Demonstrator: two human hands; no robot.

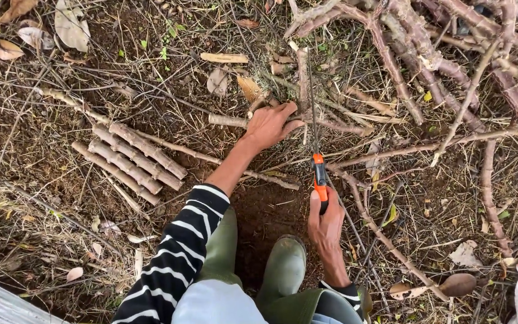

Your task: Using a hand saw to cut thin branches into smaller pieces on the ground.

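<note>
Green boot (284, 264), on bare soil. Right hand (325, 225): closed round orange-handled saw (319, 177) (blade upright, thin). Left hand (271, 125): clasping stem (229, 120), pinned to ground. Cut stem pieces (130, 159): stacked leftward. Branch pile (439, 66): beyond.

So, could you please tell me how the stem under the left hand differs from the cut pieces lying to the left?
The held stem lies alone, pinned by the left hand, with the saw in the right hand across it. The cut pieces lie untouched, side by side, slanting. Both are knobbly, grey-brown and on the soil.
</note>
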